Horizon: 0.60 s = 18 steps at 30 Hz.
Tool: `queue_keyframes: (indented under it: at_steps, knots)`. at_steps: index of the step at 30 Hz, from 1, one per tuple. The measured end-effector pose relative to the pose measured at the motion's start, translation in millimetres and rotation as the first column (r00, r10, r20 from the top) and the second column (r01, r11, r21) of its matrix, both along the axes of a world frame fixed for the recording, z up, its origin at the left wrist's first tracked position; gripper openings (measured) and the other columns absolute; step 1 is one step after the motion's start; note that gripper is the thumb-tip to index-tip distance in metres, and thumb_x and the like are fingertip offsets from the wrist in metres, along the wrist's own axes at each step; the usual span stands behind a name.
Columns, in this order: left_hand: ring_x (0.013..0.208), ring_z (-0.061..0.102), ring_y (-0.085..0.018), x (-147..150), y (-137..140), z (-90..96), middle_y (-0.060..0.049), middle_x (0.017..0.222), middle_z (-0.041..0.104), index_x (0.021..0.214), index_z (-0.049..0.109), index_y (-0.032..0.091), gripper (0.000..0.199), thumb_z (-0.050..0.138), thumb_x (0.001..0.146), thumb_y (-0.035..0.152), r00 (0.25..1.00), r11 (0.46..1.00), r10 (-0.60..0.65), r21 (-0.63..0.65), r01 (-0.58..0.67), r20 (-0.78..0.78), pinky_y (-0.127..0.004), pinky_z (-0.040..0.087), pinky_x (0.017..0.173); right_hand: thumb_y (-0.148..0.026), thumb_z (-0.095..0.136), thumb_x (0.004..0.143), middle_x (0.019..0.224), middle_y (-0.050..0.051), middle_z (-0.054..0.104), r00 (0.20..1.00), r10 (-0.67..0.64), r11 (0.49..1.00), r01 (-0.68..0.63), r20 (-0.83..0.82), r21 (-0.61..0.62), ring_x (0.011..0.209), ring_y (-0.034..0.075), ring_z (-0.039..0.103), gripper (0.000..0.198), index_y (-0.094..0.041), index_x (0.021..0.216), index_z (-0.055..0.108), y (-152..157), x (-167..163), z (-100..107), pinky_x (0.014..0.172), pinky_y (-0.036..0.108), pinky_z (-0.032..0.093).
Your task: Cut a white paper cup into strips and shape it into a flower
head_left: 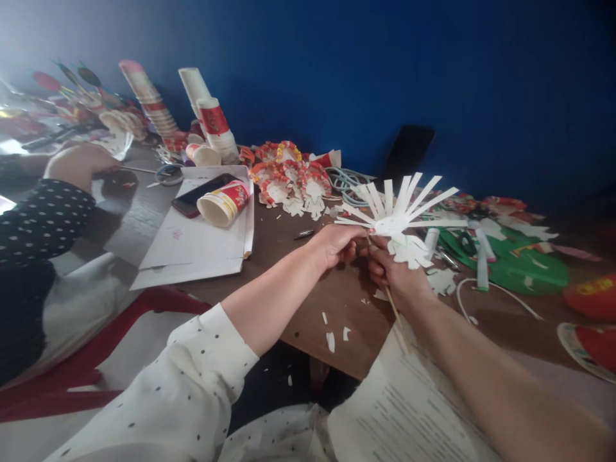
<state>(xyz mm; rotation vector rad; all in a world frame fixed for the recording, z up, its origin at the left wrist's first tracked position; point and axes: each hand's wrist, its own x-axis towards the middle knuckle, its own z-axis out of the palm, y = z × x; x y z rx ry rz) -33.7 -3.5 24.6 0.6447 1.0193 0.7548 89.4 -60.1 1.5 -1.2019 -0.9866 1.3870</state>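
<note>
Thin stick: slants up from the lap side into both hands.
Right hand: curled round the stick, below the paper.
Left hand: just beside the right, fingertips pinching the stick's upper end.
Fringed white paper: just beyond the fingertips, strips fanned out.
Red-and-white cutouts: heaped farther back.

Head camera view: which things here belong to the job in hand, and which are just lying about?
In the job, it seems:
Thin brown stick, gripped by the right hand, left hand at its upper end
White paper piece cut into radiating strips, at the stick's top

Lying about, apparently:
Dark smartphone
Red-and-white paper cup on its side
Green sheet with rounded edge
</note>
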Motion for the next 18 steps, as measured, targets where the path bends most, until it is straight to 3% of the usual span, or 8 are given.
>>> queue_keyframes:
  at_steps: [7, 13, 18]
  knots:
    - [0.038, 0.039, -0.001, 0.5, -1.1, -3.6, 0.000, 0.049, 0.055, 0.063, 0.062, 0.011, 0.018, 0.077, 0.069, 0.018, 0.993, 0.998, 0.018, 0.067, -0.010, -0.116, -0.013, 0.028, 0.038, -0.035, 0.070, 0.068, 0.075, -0.002, 0.056, 1.000, 0.004, 1.000, -0.004, 0.006, 0.031, 0.044, 0.002, 0.028, 0.027, -0.020, 0.085, 0.054, -1.8, -1.6, 0.4, 0.033, 0.016, 0.014]
    - [0.038, 0.039, -0.002, 2.2, 0.3, -6.7, -0.001, 0.050, 0.056, 0.064, 0.064, 0.010, 0.018, 0.079, 0.068, 0.020, 0.995, 0.998, -0.009, 0.059, 0.015, -0.103, -0.014, 0.031, 0.038, -0.034, 0.068, 0.074, 0.082, 0.003, 0.060, 0.999, -0.018, 0.995, 0.013, 0.047, 0.101, 0.044, 0.005, 0.034, 0.022, -0.023, 0.090, 0.057, -4.9, 0.1, -1.6, 0.033, 0.021, 0.020]
    - [0.037, 0.039, -0.002, 3.2, 1.1, -8.8, 0.002, 0.049, 0.053, 0.069, 0.066, 0.010, 0.010, 0.075, 0.069, 0.014, 0.994, 0.992, 0.017, 0.123, -0.004, -0.104, -0.015, 0.030, 0.038, -0.033, 0.068, 0.074, 0.075, 0.004, 0.061, 0.988, -0.040, 0.993, 0.022, 0.149, 0.120, 0.044, 0.009, 0.038, 0.023, -0.022, 0.093, 0.059, -3.0, 4.8, -6.9, 0.033, 0.025, 0.021]
